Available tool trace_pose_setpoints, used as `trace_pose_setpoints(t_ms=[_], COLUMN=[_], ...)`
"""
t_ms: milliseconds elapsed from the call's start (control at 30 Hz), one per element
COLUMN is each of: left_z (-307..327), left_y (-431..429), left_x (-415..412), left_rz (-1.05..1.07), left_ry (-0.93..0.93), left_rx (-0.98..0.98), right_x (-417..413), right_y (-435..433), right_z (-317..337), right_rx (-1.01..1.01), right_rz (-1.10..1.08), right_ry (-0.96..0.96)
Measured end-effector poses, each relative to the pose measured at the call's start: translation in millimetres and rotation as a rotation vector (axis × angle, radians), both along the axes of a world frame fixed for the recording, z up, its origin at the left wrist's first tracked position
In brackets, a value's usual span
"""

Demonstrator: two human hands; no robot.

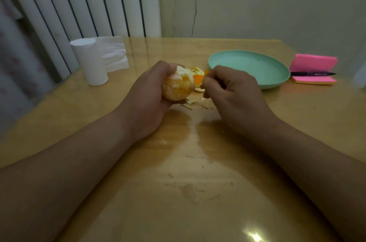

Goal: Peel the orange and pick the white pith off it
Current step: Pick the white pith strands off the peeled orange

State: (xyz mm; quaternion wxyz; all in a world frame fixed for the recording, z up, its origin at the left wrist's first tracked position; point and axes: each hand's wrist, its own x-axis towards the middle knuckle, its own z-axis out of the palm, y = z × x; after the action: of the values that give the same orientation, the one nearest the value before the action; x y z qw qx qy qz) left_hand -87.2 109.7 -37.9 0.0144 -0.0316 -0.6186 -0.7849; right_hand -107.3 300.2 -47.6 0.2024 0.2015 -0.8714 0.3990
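Holding the orange [178, 88] just above the counter [178, 182], mid-frame, in the left hand [146, 99]: fingers curled round its far and left side, palm under it, peeled face turned toward the right hand [231, 99]. Peel looks fully off; a thick white pith cap [181, 73] sits on the top end and thinner patches cover the flesh. Handling call: light, soft, wet, skin on the segments is thin, so squeeze bursts it and juice makes it slippery. Cradle it, don't clamp; support from below as it is now. Pith is dry-ish and fibrous, so take it at a loose edge of the cap with thumb and forefinger and pull along the surface, not outward. Right hand pose: wrist low near the counter, knuckles up, fingers [206, 85] drawn together in a pinch, tips just beside the orange's right side. Whether a strand sits between them I cannot tell, too small. Peel pieces [198, 76] lie on the counter just behind the orange, pith scraps [193, 103] below it. Green plate [285, 81] near, to the right, nothing in it. Risk: fruit rolling in the palm if the pull runs off-axis.
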Motion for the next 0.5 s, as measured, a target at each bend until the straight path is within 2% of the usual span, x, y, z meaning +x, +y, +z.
trace_pose_setpoints(t_ms=[100, 233, 367, 433, 500], left_z=[1, -3, -9, -10, -8], left_y=[-2, -5, -6, -7, -7], left_x=[-6, -9, -6, -7, -6], left_rz=[0.024, 0.032, 0.086, 0.108, 0.109], left_ry=[-0.044, 0.007, 0.222, 0.251, 0.223], left_rx=[0.067, 0.007, -0.393, -0.465, -0.444], right_x=[1, 8, 10, 10, 11], right_y=[-3, -8, -11, -11, -11], right_z=[-1, 1, 0, 1, 3], right_rx=[0.052, 0.023, -0.018, -0.041, -0.076], right_rz=[0.018, 0.048, 0.055, 0.049, 0.060], right_ry=[-0.040, -0.045, -0.105, -0.137, -0.179])
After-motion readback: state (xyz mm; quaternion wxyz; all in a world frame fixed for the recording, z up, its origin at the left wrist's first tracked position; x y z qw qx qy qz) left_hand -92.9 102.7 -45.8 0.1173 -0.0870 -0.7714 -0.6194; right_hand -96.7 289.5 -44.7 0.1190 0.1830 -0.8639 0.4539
